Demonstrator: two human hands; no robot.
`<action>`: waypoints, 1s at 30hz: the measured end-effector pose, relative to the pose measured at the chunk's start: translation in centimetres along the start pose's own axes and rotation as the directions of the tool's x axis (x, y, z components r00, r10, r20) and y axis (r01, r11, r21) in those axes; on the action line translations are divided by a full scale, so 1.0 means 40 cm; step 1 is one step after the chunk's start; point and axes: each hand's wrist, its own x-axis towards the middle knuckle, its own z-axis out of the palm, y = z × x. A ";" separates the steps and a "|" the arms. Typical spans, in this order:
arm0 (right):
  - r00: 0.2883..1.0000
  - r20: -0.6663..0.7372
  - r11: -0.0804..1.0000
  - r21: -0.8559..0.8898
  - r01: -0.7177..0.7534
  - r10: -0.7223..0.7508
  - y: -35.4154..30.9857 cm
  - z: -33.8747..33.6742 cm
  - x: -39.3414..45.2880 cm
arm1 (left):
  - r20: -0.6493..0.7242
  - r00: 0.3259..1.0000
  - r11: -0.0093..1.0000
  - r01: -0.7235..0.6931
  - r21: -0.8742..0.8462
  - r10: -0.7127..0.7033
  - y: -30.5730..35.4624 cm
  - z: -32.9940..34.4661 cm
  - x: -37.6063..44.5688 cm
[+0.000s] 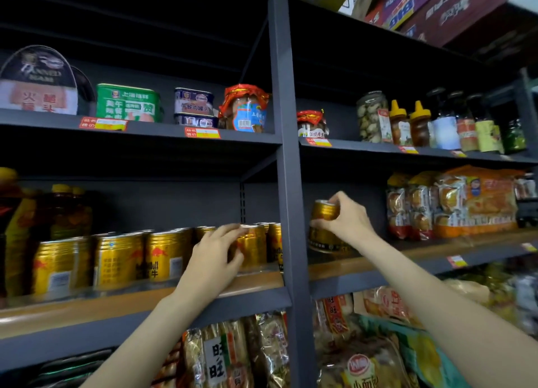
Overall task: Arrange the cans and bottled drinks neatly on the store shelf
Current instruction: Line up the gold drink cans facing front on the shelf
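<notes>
Several gold energy-drink cans [116, 259] stand in rows on the wooden shelf board [87, 306] left of the grey upright. My left hand [215, 256] curls round a gold can [251, 248] near the right end of that row. To the right of the upright, my right hand [346, 216] grips a gold can [321, 210] from the side, held above another gold can [323, 239] that stands on the right shelf board [407, 253]. Whether the two right cans touch is unclear.
The grey steel upright [288, 184] divides the two bays. Amber bottles [64, 213] stand at far left behind the cans. Orange snack packs [454, 204] fill the right bay's far side. Tins and jars [244, 108] line the shelf above; bagged snacks [364, 344] lie below.
</notes>
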 end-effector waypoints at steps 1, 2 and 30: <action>1.000 0.022 1.000 -0.019 -0.016 0.016 0.005 0.008 0.004 | -0.009 1.000 1.000 -0.008 -0.008 0.007 -0.005 0.002 -0.004; 0.999 0.039 0.999 -0.043 -0.023 0.025 0.009 0.015 0.006 | -0.012 1.000 1.000 -0.004 -0.026 0.004 -0.008 0.002 -0.008; 0.761 0.481 0.836 -0.098 0.540 -0.436 -0.392 0.264 -0.048 | -0.144 0.986 0.889 0.136 0.437 -0.080 -0.255 -0.227 -0.095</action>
